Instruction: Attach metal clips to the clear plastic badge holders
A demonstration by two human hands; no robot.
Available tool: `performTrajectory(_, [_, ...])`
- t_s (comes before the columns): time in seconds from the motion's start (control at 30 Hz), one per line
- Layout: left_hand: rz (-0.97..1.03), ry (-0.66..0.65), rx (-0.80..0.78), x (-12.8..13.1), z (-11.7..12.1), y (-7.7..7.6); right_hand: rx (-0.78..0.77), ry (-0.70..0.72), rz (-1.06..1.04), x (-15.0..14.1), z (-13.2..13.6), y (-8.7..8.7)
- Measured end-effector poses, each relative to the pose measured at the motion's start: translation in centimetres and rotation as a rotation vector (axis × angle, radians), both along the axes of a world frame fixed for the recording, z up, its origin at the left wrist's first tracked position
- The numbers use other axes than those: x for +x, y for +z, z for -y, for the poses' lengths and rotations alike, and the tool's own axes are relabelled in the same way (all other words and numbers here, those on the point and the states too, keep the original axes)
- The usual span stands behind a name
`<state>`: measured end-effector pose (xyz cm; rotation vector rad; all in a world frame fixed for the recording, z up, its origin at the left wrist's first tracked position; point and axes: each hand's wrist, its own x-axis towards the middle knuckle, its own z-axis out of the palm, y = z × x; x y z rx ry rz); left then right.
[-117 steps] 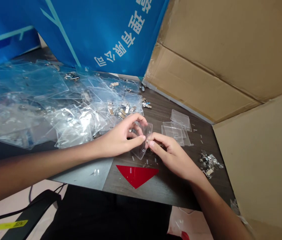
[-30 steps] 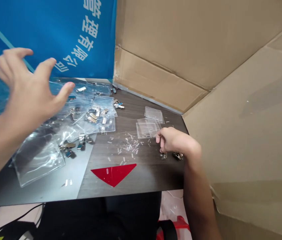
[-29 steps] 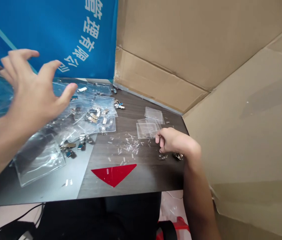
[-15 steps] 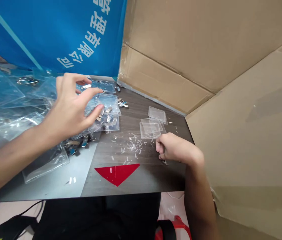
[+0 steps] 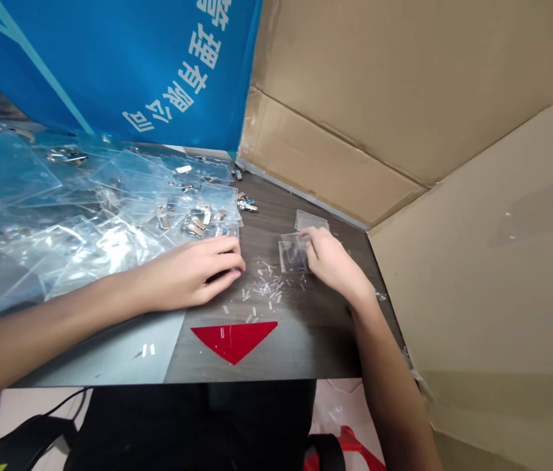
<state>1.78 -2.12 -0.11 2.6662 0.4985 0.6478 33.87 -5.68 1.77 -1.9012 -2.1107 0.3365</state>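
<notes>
My left hand lies palm down on the dark table, fingers stretched out together, at the near edge of a heap of clear plastic badge sleeves mixed with metal clips. I see nothing in it. My right hand reaches forward, its fingers curled onto the edge of the top clear sleeve of a small stack. Short clear plastic bits are scattered between the two hands.
A red triangle mark sits near the table's front edge. A blue banner stands behind the heap. Cardboard walls close off the back and right side. A second small sleeve lies behind the stack.
My left hand came down from the air above the heap and settled flat on the table. My right hand moved forward from a fist near the table edge to the small sleeve stack.
</notes>
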Motion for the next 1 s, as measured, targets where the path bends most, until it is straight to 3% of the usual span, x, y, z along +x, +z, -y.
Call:
performTrajectory(0.13, [-0.010,-0.018,-0.016,0.0,0.1,0.3,-0.175,0.048,0.086,1.3,0.2,0.2])
performTrajectory(0.27, [0.026,0.012,-0.012,-0.1,0.0,0.5,-0.184,0.051,0.084,2.2,-0.1,0.1])
performTrajectory(0.43, [0.017,0.025,-0.011,-0.1,0.3,0.7,-0.040,-0.005,0.010,2.1,-1.0,-0.1])
performTrajectory(0.57, [0.039,0.057,-0.158,0.4,1.3,1.2,0.058,0.027,-0.125,1.8,-0.6,1.3])
performTrajectory(0.67, [0.065,0.130,-0.413,1.1,2.2,1.4,-0.015,0.132,-0.308,1.5,0.4,3.0])
performTrajectory(0.73, [0.125,0.169,-0.697,1.5,2.5,1.5,-0.001,0.158,-0.428,0.9,1.3,3.8])
performTrajectory(0.83, [0.302,0.131,-1.248,1.9,2.3,1.6,0.215,0.187,-0.505,-0.8,2.3,3.9])
performTrajectory(0.9, [0.400,0.069,-1.548,1.8,1.9,1.6,0.365,0.277,-0.479,-2.2,2.7,3.4])
performTrajectory(0.93, [0.435,0.052,-1.629,1.7,1.8,1.7,0.399,0.342,-0.455,-2.9,2.8,3.0])
performTrajectory(1.0, [0.476,0.073,-1.639,1.6,1.6,1.7,0.414,0.469,-0.421,-4.0,3.0,2.4])
